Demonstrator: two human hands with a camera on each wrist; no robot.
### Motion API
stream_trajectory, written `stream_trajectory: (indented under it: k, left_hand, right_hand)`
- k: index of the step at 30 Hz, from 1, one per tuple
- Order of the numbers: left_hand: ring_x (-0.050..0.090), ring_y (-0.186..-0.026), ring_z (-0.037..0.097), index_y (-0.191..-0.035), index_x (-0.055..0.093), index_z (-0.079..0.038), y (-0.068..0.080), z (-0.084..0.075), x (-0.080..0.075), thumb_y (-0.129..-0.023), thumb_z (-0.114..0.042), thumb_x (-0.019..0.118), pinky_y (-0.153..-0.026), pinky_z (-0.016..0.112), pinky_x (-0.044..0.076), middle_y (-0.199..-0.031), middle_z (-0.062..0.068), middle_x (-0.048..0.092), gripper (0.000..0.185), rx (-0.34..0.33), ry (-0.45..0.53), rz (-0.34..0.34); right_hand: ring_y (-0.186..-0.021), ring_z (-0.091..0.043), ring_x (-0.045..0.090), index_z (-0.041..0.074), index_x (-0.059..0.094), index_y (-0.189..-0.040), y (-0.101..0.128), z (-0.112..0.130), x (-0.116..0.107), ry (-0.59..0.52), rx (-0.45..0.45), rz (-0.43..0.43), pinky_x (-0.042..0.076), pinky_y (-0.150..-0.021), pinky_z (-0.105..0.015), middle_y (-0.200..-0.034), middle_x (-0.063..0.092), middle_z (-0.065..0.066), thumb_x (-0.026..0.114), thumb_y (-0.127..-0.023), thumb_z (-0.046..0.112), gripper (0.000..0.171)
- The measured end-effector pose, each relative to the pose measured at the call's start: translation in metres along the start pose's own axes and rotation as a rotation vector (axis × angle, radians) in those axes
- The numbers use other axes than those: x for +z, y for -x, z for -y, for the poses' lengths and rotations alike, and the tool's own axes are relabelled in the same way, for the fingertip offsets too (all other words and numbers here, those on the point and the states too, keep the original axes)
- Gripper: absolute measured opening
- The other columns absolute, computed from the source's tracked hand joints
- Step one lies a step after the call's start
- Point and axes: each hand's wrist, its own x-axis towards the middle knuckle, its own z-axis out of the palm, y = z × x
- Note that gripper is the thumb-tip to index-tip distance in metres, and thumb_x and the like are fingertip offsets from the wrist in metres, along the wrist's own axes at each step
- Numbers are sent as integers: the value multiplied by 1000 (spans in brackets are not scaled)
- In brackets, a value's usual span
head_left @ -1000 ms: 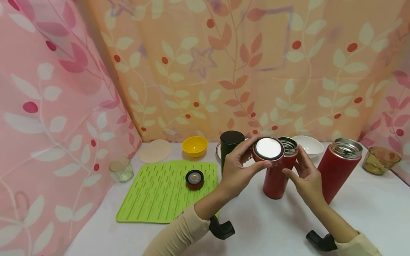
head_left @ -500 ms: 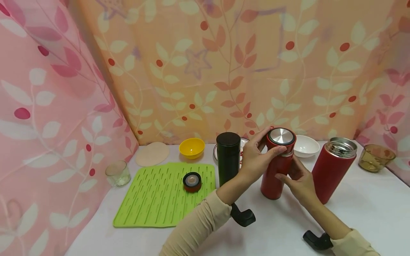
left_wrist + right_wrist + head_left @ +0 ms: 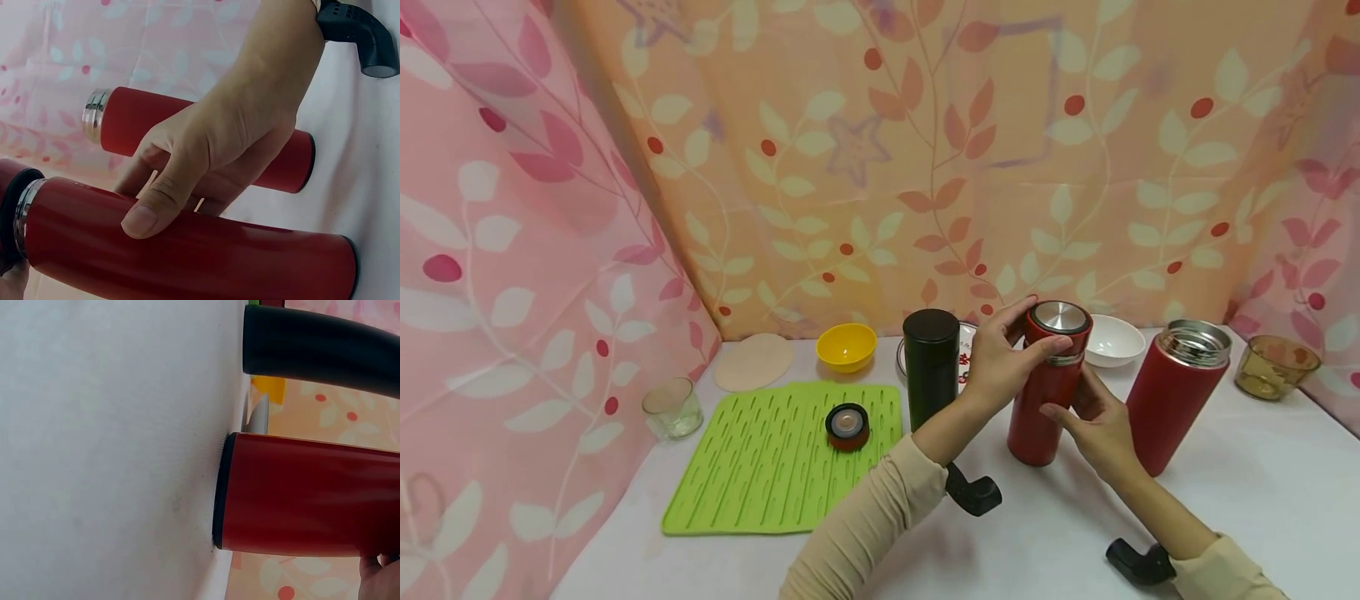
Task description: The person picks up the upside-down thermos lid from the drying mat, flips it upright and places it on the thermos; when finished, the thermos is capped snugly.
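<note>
Head view: on the worktop (image 3: 1262,500), the left hand (image 3: 1000,367) curls its fingers around the lid (image 3: 1059,325) atop a red flask (image 3: 1043,408); the right hand (image 3: 1101,429) wraps the body. Just left stands a black flask (image 3: 931,367), right an open flask (image 3: 1176,396). A cap (image 3: 847,426) lies on the mat (image 3: 760,467).

Left wrist view: the thumb (image 3: 156,209) presses the red flask's (image 3: 187,256) side.

Right wrist view: its base (image 3: 222,494) rests on the worktop (image 3: 106,450). No writing is readable.

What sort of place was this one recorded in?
Probably a staged tabletop set rather than a real kitchen: leaf-print curtains close in a white table on three sides. Kitchenware is laid out on it: a green drying mat, bowls and three flasks, one red flask in hand.
</note>
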Motion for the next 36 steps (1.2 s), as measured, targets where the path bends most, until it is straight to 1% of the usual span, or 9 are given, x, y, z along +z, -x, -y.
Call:
stream_trajectory:
  k: [3, 7, 10, 14, 19, 24, 26, 30, 36]
  left_hand:
    - [56, -113, 7, -127, 53, -4, 0, 3, 1, -74, -11, 75, -94, 16, 43, -123, 9, 58, 58, -27, -12, 4]
    - [57, -111, 6, -127, 54, -7, 3, 5, 2, -75, -11, 75, -94, 14, 42, -120, 8, 57, 56, -61, -8, 7]
    - [55, -113, 8, -130, 51, -8, 4, 8, 1, -77, -10, 73, -96, 16, 41, -121, 9, 55, 57, -62, -9, 24]
    - [46, -119, 4, -133, 48, -10, 4, 11, 1, -80, -12, 71, -101, 18, 37, -127, 6, 49, 58, -53, -27, 40]
    - [42, -119, 2, -136, 45, -10, 5, 14, 2, -82, -15, 70, -102, 17, 35, -127, 5, 45, 59, -50, -17, 31]
    - [48, -110, -1, -133, 48, -10, 5, 15, 8, -75, -14, 76, -97, 14, 39, -113, -3, 46, 64, -64, -9, -37]
    - [50, -106, -1, -132, 50, -11, 4, 16, 10, -73, -14, 78, -95, 14, 41, -111, -3, 46, 65, -62, -10, -59]
    - [51, -109, 1, -130, 48, -10, 5, 17, 10, -73, -11, 77, -96, 14, 40, -123, 2, 49, 64, -49, 35, -70]
    - [54, -116, 12, -131, 48, -4, 6, 23, 4, -81, -3, 68, -100, 19, 40, -128, 11, 51, 54, -4, 138, -9]
  right_hand:
    - [-107, 14, 49, 27, 27, -145, 0, 1, -1, 4, 6, 1, 42, -85, -5, -135, 50, 4, 68, -81, 9, 78]
    - [-107, 14, 49, 26, 26, -145, 0, 1, -1, -13, 6, 6, 42, -85, -5, -135, 50, 7, 68, -81, 8, 79]
    - [-107, 13, 50, 25, 27, -145, 0, 0, -1, -25, -4, 4, 42, -85, -5, -132, 50, 12, 68, -81, 6, 79]
    - [-108, 11, 51, 26, 28, -145, -1, 0, -1, -32, -15, 3, 42, -86, -5, -129, 51, 15, 68, -81, 5, 78]
    - [-108, 13, 50, 27, 25, -145, -1, -1, -1, -20, 5, 9, 42, -86, -6, -136, 50, 3, 68, -81, 7, 79]
    - [-108, 14, 48, 28, 23, -146, 0, -2, 0, -7, 21, 13, 42, -86, -6, -139, 46, -6, 67, -83, 10, 79]
    - [-108, 14, 48, 29, 24, -146, 0, -1, 0, -8, 22, 8, 42, -86, -6, -139, 46, -5, 67, -83, 10, 78]
    - [-107, 14, 49, 27, 25, -145, 1, 0, 0, -22, 19, 2, 43, -85, -6, -137, 49, 3, 67, -82, 9, 78]
    - [-107, 11, 51, 26, 27, -145, -1, -1, 2, -38, 1, -5, 42, -86, -5, -131, 50, 13, 68, -81, 4, 79]
